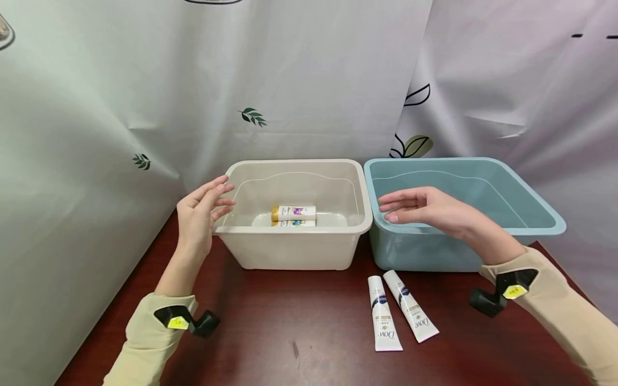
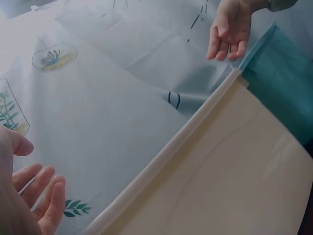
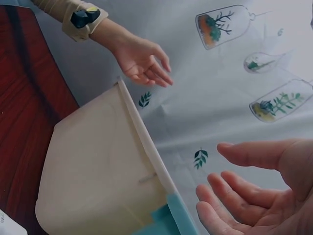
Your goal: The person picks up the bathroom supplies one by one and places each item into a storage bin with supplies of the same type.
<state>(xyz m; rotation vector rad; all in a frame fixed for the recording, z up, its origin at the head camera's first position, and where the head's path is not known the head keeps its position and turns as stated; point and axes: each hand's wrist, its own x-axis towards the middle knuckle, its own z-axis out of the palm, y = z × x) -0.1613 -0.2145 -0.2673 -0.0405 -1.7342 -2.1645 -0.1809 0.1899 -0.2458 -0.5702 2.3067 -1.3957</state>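
Observation:
My left hand (image 1: pixel 197 217) hovers by the left rim of the cream bin (image 1: pixel 289 249), fingers relaxed and holding nothing. Above the near left part of the blue bin (image 1: pixel 429 252) is my right hand (image 1: pixel 429 209), also with nothing in it. Two white bottles with gold caps lie in the cream bin; the upper bottle (image 1: pixel 296 213) shows fully, while the front rim partly hides the lower bottle (image 1: pixel 294 223). On the table in front of the blue bin lie two white Dove tubes, a left tube (image 1: pixel 384 316) and a right tube (image 1: pixel 411 308).
The two bins stand side by side at the back of the dark red table (image 1: pixel 270 321), their rims nearly touching. A pale printed curtain (image 1: pixel 309 80) hangs close behind them and along the left side.

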